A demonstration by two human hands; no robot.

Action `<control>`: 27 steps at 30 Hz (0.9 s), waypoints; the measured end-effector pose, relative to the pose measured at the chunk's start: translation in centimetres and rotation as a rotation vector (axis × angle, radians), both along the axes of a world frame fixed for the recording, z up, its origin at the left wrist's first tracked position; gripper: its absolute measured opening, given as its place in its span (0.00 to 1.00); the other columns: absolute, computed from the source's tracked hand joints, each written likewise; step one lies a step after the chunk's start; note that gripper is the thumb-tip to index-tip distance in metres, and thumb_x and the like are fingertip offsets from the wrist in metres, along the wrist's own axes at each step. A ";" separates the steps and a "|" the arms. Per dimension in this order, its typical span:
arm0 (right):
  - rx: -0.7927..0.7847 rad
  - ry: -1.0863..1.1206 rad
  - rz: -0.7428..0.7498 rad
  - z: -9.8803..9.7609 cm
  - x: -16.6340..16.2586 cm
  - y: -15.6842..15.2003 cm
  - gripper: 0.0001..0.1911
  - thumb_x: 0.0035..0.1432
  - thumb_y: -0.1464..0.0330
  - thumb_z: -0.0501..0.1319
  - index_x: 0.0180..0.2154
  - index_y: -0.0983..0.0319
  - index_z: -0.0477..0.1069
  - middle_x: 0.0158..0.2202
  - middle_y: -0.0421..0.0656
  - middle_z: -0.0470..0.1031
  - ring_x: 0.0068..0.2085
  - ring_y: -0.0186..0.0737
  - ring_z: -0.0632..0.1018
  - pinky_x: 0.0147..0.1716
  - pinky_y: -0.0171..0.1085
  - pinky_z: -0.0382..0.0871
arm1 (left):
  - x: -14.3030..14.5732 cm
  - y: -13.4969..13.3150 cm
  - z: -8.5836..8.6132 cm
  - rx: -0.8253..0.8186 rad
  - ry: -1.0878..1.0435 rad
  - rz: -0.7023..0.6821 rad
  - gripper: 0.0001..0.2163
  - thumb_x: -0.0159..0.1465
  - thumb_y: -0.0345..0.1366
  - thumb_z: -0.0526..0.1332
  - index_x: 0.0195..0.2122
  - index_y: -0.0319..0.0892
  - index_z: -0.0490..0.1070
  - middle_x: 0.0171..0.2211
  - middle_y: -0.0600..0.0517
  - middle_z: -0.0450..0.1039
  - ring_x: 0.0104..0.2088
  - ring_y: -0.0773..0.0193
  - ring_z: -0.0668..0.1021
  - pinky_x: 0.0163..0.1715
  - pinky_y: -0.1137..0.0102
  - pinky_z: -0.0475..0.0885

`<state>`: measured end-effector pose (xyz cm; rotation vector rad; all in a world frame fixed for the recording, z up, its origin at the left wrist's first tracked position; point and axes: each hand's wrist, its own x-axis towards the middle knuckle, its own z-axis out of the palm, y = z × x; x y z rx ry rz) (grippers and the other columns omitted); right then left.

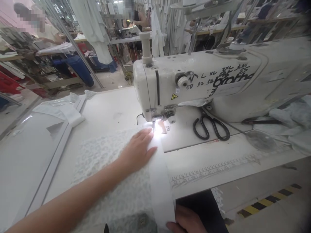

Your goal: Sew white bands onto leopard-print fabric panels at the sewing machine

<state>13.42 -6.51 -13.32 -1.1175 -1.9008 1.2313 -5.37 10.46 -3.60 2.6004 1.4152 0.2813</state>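
My left hand [139, 148] lies flat on a pale, leopard-patterned cloth [102, 155], fingers stretched out and thumb apart, fingertips close to the lit needle area of the sewing machine [153, 126]. A plain white fabric strip [160, 181] runs along the cloth's right edge, from the presser foot down to the table's front. At its lower end my right hand [187, 220] pinches the strip's edge between thumb and fingers; part of that hand is cut off by the frame. The exact point under the needle is washed out by glare.
Black-handled scissors [211, 127] lie under the machine arm. A ruler scale [213, 171] marks the table front. Fabric pieces [63, 108] rest at the left and crumpled cloth [291, 123] at the right. Beyond, people work at other machines among hanging white garments [94, 29].
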 end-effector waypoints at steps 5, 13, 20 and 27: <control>0.023 0.118 -0.117 1.1 -0.2 -0.3 0.20 0.64 0.63 0.48 0.24 0.64 0.69 0.24 0.43 0.69 0.27 0.35 0.71 0.26 0.32 0.65 | -0.4 3.1 0.3 0.023 0.015 -0.011 0.19 0.64 0.42 0.50 0.54 0.38 0.60 0.57 0.43 0.59 0.59 0.54 0.60 0.58 0.55 0.58; -0.008 0.160 -0.230 2.6 0.7 -2.0 0.14 0.63 0.66 0.51 0.29 0.64 0.69 0.26 0.42 0.69 0.28 0.34 0.70 0.28 0.32 0.65 | 0.5 -4.9 0.7 -0.053 -0.067 0.023 0.20 0.65 0.44 0.48 0.56 0.42 0.56 0.61 0.47 0.53 0.62 0.55 0.54 0.58 0.55 0.58; 0.080 0.154 -0.288 3.1 0.8 -2.5 0.13 0.62 0.67 0.52 0.26 0.63 0.66 0.24 0.40 0.67 0.27 0.33 0.69 0.27 0.31 0.65 | 0.2 -6.1 -0.4 -0.024 -0.072 0.036 0.20 0.66 0.43 0.49 0.57 0.41 0.55 0.60 0.46 0.55 0.63 0.53 0.53 0.59 0.53 0.55; 0.101 0.160 -0.303 3.0 0.4 -2.6 0.12 0.61 0.70 0.55 0.24 0.63 0.64 0.25 0.39 0.66 0.28 0.32 0.69 0.27 0.30 0.64 | 0.3 -5.5 0.0 -0.026 -0.017 0.066 0.20 0.66 0.44 0.48 0.56 0.40 0.56 0.60 0.46 0.55 0.63 0.54 0.53 0.59 0.54 0.54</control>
